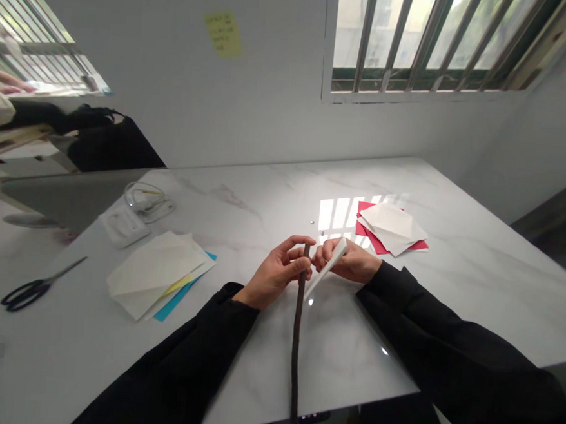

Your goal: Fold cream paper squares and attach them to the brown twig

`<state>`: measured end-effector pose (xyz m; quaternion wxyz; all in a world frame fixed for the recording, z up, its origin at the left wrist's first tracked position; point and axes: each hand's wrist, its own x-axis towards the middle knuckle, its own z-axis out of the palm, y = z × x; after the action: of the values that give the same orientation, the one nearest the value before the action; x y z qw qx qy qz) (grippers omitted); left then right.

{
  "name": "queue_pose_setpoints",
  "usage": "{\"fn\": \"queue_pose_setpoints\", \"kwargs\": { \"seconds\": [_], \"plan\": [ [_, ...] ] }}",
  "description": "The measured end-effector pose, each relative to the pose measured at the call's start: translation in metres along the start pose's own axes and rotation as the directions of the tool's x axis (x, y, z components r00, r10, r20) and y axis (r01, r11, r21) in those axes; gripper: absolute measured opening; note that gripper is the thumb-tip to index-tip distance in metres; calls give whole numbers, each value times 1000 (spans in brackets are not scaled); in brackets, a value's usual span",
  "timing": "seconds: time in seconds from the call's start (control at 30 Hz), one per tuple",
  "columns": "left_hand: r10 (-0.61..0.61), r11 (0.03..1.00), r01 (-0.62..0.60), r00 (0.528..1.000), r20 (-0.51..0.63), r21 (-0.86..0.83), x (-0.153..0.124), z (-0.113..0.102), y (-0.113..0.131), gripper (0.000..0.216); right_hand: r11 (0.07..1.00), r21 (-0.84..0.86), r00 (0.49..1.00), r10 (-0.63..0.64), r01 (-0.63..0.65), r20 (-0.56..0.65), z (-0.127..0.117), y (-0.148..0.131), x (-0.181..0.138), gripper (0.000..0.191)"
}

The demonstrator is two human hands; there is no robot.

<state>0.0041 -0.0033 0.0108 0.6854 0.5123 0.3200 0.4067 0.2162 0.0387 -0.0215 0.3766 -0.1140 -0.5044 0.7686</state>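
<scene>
At the middle of the table, a folded piece of white paper (326,270) is held up, seen nearly edge-on. My right hand (352,261) is closed on its upper part, fingers curled. My left hand (279,270) meets it from the other side with thumb and fingers bent together; its fingertips are partly hidden. A long dark cord or strap (296,348) runs up from the bottom edge and crosses in front of my left fingers; whether they touch it, I cannot tell.
Folded white sheets with yellow and blue paper (182,302) lie left. White folded paper (393,226) rests on red sheets (373,238) at right. Black scissors (35,291), a white case (124,225) and a coiled cable (148,199) are further left. A person's arm (11,83) shows far left.
</scene>
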Motion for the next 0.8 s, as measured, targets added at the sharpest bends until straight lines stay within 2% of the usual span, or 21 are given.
{"fn": "queue_pose_setpoints", "kwargs": {
  "seconds": [0.17, 0.4, 0.6, 0.8],
  "plan": [
    [13, 999, -7, 991, -133, 47, -3, 2, -3, 58, 999, -39, 992, -10, 5, -123, -5, 3, 0, 35],
    [-34, 998, 18, 955, -296, -56, -11, 17, 5, 52, 997, -78, 989, 9, -21, -148, -12, 9, 1, 30],
    [-128, 992, 126, 946, -298, -25, -17, 22, 0, 44, 990, -113, 980, 63, -85, -187, -6, 12, -1, 24],
    [-162, 986, 162, 938, -308, -24, -20, 22, 5, 31, 990, -74, 977, 103, -119, -187, 2, 8, -3, 19]
  ]
}}
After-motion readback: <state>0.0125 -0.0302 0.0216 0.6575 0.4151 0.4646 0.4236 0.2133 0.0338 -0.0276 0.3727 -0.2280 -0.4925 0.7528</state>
